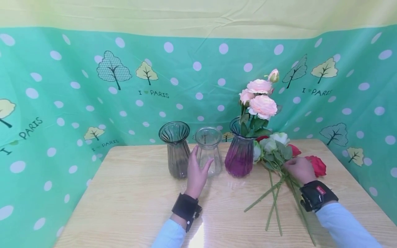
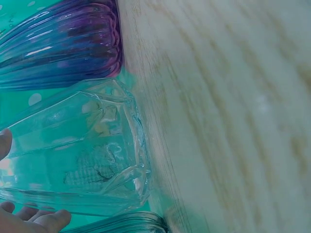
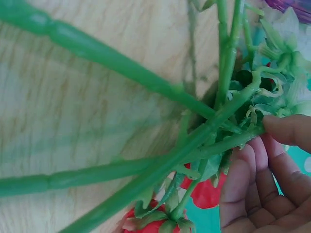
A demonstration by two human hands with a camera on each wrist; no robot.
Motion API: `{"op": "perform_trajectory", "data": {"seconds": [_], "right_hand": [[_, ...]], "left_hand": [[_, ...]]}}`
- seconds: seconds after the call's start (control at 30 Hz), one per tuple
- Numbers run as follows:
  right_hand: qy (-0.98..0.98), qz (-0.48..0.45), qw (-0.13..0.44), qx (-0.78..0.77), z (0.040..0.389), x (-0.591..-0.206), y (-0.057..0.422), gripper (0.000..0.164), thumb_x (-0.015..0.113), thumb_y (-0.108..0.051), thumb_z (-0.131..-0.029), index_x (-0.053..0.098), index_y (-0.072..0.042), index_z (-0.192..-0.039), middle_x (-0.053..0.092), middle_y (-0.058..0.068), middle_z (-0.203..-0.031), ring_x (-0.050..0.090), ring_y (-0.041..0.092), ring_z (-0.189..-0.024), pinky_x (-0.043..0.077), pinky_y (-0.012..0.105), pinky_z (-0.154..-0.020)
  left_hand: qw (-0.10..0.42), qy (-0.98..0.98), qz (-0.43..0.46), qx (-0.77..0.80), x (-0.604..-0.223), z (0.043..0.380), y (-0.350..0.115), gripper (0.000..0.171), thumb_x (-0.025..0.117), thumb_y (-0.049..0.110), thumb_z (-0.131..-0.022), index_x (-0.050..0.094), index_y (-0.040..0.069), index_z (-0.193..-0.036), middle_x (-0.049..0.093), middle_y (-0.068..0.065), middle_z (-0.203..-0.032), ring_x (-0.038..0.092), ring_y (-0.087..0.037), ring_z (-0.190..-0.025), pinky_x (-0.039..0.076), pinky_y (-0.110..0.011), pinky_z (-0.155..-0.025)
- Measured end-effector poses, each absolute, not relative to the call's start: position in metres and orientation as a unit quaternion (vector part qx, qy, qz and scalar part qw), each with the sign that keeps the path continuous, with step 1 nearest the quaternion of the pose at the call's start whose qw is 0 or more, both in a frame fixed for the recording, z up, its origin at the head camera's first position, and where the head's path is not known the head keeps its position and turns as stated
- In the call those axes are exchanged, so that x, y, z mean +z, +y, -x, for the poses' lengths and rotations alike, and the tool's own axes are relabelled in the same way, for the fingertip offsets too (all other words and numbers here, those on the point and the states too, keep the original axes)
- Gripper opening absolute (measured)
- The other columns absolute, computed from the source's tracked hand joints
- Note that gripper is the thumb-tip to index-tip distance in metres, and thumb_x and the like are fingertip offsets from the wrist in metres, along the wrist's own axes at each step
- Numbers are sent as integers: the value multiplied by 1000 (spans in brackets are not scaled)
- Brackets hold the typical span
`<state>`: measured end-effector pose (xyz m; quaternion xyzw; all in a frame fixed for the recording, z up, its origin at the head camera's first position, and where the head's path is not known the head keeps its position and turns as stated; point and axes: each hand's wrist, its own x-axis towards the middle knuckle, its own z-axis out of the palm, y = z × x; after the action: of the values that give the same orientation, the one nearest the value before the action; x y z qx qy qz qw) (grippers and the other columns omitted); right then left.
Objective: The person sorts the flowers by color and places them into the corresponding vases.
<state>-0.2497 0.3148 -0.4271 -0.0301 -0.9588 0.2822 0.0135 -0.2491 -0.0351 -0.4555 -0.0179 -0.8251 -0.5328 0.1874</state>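
Observation:
My left hand (image 1: 196, 176) is at the left front side of a clear glass vase (image 1: 214, 151), its thumb spread away from the fingers. In the left wrist view the fingertips (image 2: 53, 221) lie along the side of this vase, which stands upright. With thumb and fingertips, my right hand (image 1: 300, 169) pinches a green flower stem (image 3: 228, 141) among a bunch of artificial flowers on the table. White roses (image 1: 280, 138) and red roses (image 1: 317, 166) make up the heads of that bunch; their bare stems (image 1: 276, 206) cross and point toward the front.
A ribbed purple vase (image 1: 238, 156) holding pink flowers (image 1: 263, 106) stands right of the clear one. To its left is a smoky grey vase (image 1: 176, 156). The wooden table (image 1: 124, 199) backs onto a green dotted cloth (image 1: 198, 82).

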Motion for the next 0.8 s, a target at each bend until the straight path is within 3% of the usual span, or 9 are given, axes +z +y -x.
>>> {"op": "perform_trajectory", "data": {"seconds": [0.4,0.63,0.7,0.8], "right_hand": [[-950,52,47,303,253,-413,316,38,52,-22,-93,62,12,-106,62,33,-106,59,42,-91,46,29,-60],[-940,61,72,327,256,-397,309,44,47,-28,-97,58,11,-116,57,35,-116,56,46,-100,50,43,-69],[-938,63,85,331,257,-393,307,45,46,-28,-97,57,10,-117,57,35,-116,57,45,-99,50,42,-69],[-929,70,105,348,257,-386,306,45,46,-29,-98,57,9,-119,58,34,-115,63,35,-81,51,35,-59]], "left_hand": [[193,-824,22,-532,-454,248,-35,77,67,34,-85,27,5,-145,35,-16,-148,35,-32,-136,31,-50,-112],[190,-825,18,-532,-454,248,-35,77,66,35,-85,27,9,-146,34,-15,-149,34,-30,-137,31,-49,-112],[190,-824,18,-533,-455,248,-35,77,66,34,-85,27,9,-146,34,-15,-149,34,-30,-137,31,-49,-112],[192,-824,19,-533,-455,249,-36,77,66,35,-85,27,9,-146,35,-15,-148,35,-31,-136,32,-49,-112]]}}
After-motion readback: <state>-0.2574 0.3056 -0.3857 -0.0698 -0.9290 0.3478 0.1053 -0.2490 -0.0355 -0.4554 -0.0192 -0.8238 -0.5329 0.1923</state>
